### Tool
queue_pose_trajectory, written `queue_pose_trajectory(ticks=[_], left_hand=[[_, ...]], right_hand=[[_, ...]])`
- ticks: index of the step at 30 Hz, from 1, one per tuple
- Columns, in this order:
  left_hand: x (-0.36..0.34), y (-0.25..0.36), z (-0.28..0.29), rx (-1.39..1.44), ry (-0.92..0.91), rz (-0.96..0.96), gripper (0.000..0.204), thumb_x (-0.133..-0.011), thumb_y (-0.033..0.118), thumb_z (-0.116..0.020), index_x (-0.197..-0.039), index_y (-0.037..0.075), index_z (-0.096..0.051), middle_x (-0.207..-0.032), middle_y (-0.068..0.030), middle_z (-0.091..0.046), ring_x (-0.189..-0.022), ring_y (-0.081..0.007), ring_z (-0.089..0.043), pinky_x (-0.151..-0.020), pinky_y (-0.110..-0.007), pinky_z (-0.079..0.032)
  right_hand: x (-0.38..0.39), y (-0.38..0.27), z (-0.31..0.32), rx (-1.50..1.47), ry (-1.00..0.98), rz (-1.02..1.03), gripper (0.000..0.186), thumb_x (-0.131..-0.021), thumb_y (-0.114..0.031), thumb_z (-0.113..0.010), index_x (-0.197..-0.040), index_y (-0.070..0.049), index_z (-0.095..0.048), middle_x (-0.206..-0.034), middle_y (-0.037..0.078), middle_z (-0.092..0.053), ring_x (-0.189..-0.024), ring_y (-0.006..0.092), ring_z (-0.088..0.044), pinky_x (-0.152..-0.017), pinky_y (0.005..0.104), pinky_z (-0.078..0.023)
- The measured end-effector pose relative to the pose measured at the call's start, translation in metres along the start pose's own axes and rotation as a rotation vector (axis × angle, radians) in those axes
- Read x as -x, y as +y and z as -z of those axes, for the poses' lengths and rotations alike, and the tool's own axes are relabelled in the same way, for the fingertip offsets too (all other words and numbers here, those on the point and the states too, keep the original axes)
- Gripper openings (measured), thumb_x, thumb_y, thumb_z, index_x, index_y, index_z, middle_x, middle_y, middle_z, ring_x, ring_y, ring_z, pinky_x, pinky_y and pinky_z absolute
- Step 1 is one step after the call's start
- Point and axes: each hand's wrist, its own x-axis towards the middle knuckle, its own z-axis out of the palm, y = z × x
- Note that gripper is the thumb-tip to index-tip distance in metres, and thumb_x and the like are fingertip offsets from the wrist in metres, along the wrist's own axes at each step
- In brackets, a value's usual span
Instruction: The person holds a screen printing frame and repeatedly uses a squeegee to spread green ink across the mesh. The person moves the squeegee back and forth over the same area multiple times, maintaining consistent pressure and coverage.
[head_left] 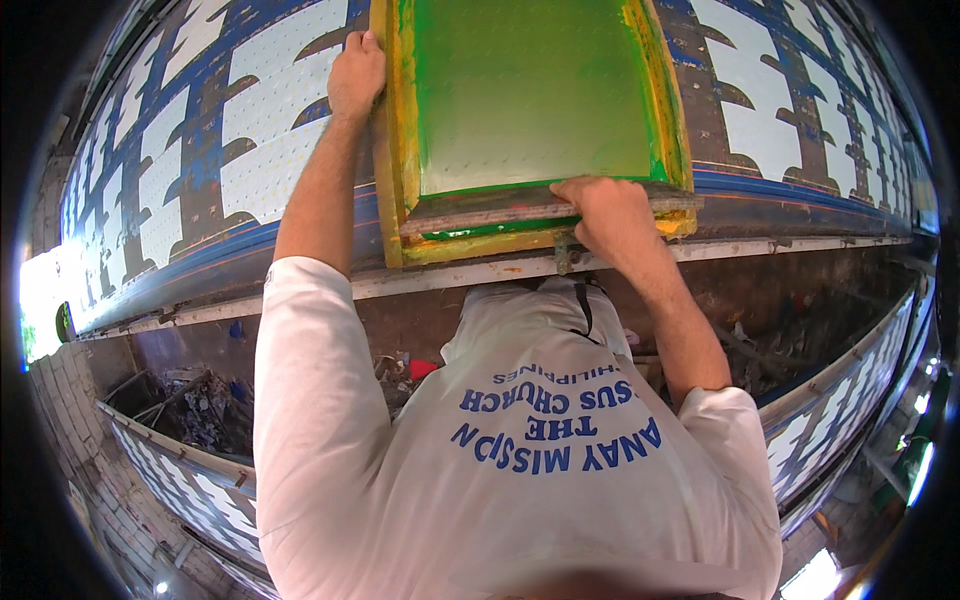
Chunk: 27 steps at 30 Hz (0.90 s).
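Observation:
A screen-printing frame (391, 185) with a green-edged, translucent mesh (530, 95) lies on the long printing table in front of me. Yellow and green ink coats its borders. My left hand (357, 78) is closed on the frame's left side, near its upper part. Across the near end of the mesh rests a wooden squeegee (480, 212), wider than the mesh. My right hand (612, 215) is wrapped over the squeegee right of its middle, thumb side toward the left. The squeegee's blade edge cannot be seen clearly.
White cut fabric pieces (268, 150) lie in rows on the blue-stained table, left and right of the frame. A metal rail (400, 284) runs along its near edge, with a small bracket (563, 254) below the frame. Behind me stands another table (190, 470) with similar pieces.

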Motion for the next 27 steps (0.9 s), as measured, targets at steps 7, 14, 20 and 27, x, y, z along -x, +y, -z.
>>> queue_pose_trajectory(ticks=[7,14,20,27], left_hand=[[-0.004,-0.003,-0.001,0.031,-0.008,0.025,0.056,-0.107,0.055,-0.048,-0.136,0.010,-0.064,-0.124,-0.0238,-0.075,-0.120,-0.0474,-0.068,-0.103,-0.055,-0.053],[-0.001,0.008,0.006,-0.022,0.004,0.091,0.053,-0.104,0.052,-0.054,-0.134,0.010,-0.068,-0.125,-0.0212,-0.075,-0.120,-0.0429,-0.069,-0.103,-0.050,-0.053],[-0.002,0.010,0.008,-0.059,0.024,0.109,0.050,-0.104,0.048,-0.058,-0.132,0.010,-0.070,-0.122,-0.0202,-0.076,-0.116,-0.0414,-0.071,-0.101,-0.048,-0.054],[-0.001,0.003,0.003,0.008,0.092,0.047,0.047,-0.103,0.047,-0.061,-0.128,0.008,-0.071,-0.117,-0.0208,-0.077,-0.112,-0.0387,-0.073,-0.098,-0.046,-0.055]], right_hand=[[0.029,0.011,-0.018,-0.082,0.025,0.180,0.049,-0.082,-0.009,-0.079,-0.129,-0.001,-0.069,-0.127,0.019,-0.072,-0.124,0.0327,-0.069,-0.105,0.0452,-0.056],[0.038,0.118,0.020,-0.676,-0.003,0.109,0.052,-0.096,-0.022,-0.076,-0.141,0.002,-0.063,-0.142,0.025,-0.066,-0.134,0.0381,-0.063,-0.113,0.0435,-0.049],[0.026,0.217,0.012,-0.335,0.325,-0.297,0.049,-0.098,-0.026,-0.075,-0.138,0.001,-0.065,-0.136,0.026,-0.067,-0.124,0.0407,-0.066,-0.106,0.0464,-0.054],[0.006,0.216,-0.003,-0.516,0.176,-0.375,0.054,-0.088,-0.024,-0.081,-0.134,0.001,-0.064,-0.114,0.022,-0.067,-0.111,0.0406,-0.067,-0.096,0.0488,-0.055]])
